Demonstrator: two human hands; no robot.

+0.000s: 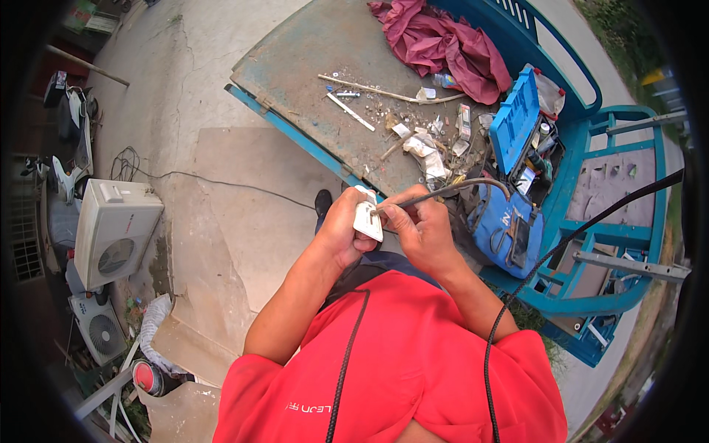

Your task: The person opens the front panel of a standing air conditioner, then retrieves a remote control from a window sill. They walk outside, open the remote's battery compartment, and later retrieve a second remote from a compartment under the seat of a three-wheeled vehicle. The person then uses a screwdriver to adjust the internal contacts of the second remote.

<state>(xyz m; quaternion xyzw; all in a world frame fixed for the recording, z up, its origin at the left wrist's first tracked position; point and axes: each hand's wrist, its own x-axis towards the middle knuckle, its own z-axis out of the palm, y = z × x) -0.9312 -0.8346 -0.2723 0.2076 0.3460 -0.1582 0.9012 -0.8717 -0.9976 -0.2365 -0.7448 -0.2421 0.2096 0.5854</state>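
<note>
My left hand (341, 227) is closed around a small white plastic plate (367, 224) with a dark opening in its face. I cannot make out what kind of part it is. My right hand (427, 232) pinches the end of a brownish cable (465, 184) at that opening; whether the end is inside is hidden by my fingers. From there the cable arcs rightward over a blue tool bag (496, 230). Both hands are held in front of my body, by the edge of a teal truck bed (295, 136).
On the bed lie a maroon cloth (443, 48), a thin stick (384, 91), paper scraps and an open blue tool case (515, 118). Air conditioner units (118, 229) stand at the left. A black cord (221, 179) crosses the ground, and a paint can (148, 378) sits lower left.
</note>
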